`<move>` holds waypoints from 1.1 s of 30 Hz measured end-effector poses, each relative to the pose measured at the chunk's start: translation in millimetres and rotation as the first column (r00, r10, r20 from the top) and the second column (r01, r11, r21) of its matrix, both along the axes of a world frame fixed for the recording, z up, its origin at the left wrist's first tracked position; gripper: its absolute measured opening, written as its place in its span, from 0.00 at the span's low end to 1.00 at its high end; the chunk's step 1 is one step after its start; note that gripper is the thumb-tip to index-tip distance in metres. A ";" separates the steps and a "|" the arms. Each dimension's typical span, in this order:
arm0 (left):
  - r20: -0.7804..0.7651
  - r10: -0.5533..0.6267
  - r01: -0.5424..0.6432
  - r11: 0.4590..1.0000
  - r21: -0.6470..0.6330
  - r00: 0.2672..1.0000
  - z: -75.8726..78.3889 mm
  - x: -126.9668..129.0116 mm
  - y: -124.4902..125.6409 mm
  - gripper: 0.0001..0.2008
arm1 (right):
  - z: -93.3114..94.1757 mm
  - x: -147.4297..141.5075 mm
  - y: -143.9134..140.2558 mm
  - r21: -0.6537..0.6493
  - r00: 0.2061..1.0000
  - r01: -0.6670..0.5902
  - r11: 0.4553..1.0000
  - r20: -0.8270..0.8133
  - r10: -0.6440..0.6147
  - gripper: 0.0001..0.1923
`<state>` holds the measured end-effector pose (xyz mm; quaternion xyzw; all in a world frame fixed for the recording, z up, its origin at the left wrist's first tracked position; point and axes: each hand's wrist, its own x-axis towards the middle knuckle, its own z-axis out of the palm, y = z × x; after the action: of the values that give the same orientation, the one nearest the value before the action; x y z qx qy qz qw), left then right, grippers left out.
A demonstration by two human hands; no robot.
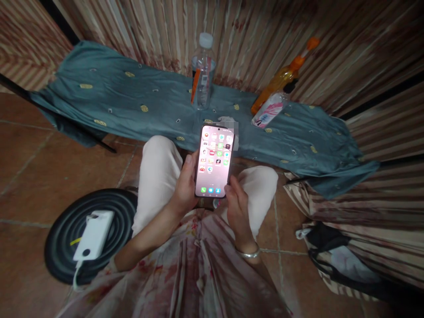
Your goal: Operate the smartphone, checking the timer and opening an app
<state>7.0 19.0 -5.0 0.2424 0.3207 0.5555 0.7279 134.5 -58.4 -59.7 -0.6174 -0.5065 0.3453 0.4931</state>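
A smartphone (214, 161) is held up above my lap, its lit screen showing rows of app icons on a pink background. My left hand (187, 185) grips it along the left edge, thumb against the side. At the lower right corner, my right hand (236, 203) closes on the phone, with fingertips by the screen's edge; a silver bracelet circles that wrist. The backs of the fingers beneath the phone are hidden. Beyond the phone, a clear plastic bottle (203, 73) with a white cap stands on a teal patterned cloth (159, 104).
An orange pump bottle (276, 86) and a pink-and-white bottle (270, 109) are on the cloth's right side. To my left, a white device with a cable (94, 236) rests on a round black ridged stool (58, 247). A dark bag (331, 247) lies at right, near striped curtains (185, 22).
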 end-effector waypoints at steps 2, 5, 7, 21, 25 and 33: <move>0.001 -0.007 0.007 1.000 0.015 1.000 -0.1 0.9 -0.9 0.26 | 13.7 -2.7 7.1 -0.016 0.998 0.026 1.000 -0.064 -0.027 0.24; -0.008 -0.013 0.013 0.999 0.035 1.000 -3.1 2.5 -2.5 0.27 | 27.4 -5.5 17.9 0.038 0.985 -0.015 0.999 -0.170 0.022 0.28; -0.019 -0.001 0.001 0.999 0.037 1.000 -6.4 3.4 -4.0 0.27 | 31.2 -6.6 24.6 0.076 0.974 -0.034 0.997 -0.223 0.050 0.32; -0.049 -0.024 0.026 0.998 0.058 0.999 -19.6 3.3 -11.0 0.30 | 32.2 -11.5 44.8 0.031 0.988 0.038 0.999 -0.152 -0.033 0.23; -0.043 -0.026 0.028 0.999 0.029 0.999 -14.9 3.1 -10.2 0.29 | 33.3 -12.9 41.5 0.047 0.970 0.016 0.999 -0.243 -0.004 0.20; 0.051 -0.067 0.067 0.998 -0.010 0.996 -7.2 4.3 -7.9 0.27 | 30.5 -10.1 43.2 0.006 0.939 -0.023 1.000 -0.344 0.024 0.20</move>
<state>11.3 11.1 -12.1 0.2344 0.2971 0.5349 0.7555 124.4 -15.1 -29.2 -0.5409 -0.4203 0.4532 0.5704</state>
